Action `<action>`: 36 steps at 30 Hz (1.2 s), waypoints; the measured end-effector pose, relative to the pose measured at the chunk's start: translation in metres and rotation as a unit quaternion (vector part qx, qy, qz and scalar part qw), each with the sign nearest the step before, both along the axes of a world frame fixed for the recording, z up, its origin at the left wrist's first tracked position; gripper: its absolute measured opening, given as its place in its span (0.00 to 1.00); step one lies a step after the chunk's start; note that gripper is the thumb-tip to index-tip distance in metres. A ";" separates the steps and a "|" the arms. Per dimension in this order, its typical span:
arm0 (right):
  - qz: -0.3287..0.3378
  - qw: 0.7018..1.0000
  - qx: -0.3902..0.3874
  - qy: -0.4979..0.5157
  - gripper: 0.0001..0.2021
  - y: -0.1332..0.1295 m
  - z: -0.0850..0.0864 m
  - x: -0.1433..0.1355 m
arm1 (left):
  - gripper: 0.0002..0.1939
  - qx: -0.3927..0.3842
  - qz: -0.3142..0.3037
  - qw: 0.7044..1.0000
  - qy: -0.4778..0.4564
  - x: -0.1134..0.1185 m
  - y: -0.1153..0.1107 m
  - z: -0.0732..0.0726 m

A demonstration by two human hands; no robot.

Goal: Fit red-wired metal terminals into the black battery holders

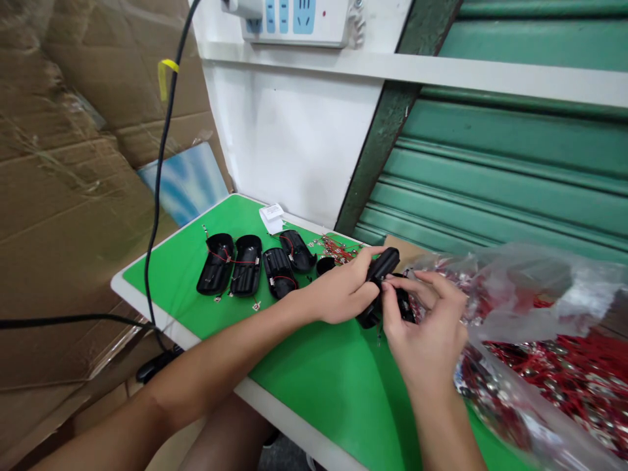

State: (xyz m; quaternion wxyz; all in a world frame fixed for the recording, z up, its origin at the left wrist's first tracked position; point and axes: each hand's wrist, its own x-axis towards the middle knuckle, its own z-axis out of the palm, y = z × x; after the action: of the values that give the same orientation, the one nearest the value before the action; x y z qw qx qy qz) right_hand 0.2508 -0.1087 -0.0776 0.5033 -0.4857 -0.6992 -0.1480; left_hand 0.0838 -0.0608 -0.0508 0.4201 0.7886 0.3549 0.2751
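Note:
My left hand [350, 288] is wrapped round a black plastic housing [384, 263] above the right part of the green table. Close beside it, my right hand [426, 311] pinches at the housing's edge; whatever lies between its fingertips is too small to make out. Another black part [370, 315] shows under the hands. To the left lie several open black shells, among them one at the far left [214, 263], a second [246, 265] and a third [279, 271], with thin red wires across them. A small pile of red-wired parts [338, 248] sits behind my left hand.
Clear plastic bags [534, 281] full of red-wired metal parts [579, 379] cover the right side. A white paper tag [271, 214] lies at the table's back edge. A black cable [163, 144] hangs at left, before cardboard [63, 216]. A power strip [299, 23] is above.

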 end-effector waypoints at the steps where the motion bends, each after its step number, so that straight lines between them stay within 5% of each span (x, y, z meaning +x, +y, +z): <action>1: -0.004 1.000 0.008 -0.003 0.20 0.000 -0.001 -0.001 | 0.37 -0.002 0.002 1.000 0.001 0.000 0.000 0.000; 14: 0.009 0.996 -0.024 0.081 0.16 0.004 -0.011 -0.004 | 0.37 -0.006 0.018 1.000 0.000 0.002 -0.002 0.000; 24: -0.013 0.999 0.014 -0.044 0.15 0.004 -0.010 -0.001 | 0.36 0.002 0.037 0.999 0.032 0.003 -0.004 -0.001; 36: 0.022 0.999 -0.002 -0.041 0.14 0.003 -0.010 0.004 | 0.39 0.066 0.027 0.993 0.094 0.006 -0.006 -0.003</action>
State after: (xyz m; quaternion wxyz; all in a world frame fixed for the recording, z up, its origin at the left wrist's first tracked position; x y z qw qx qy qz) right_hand 0.2543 -0.1055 -0.0873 0.4766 -0.4643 -0.7302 -0.1552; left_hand 0.0903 -0.0672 -0.0534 0.3246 0.8269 0.3952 0.2338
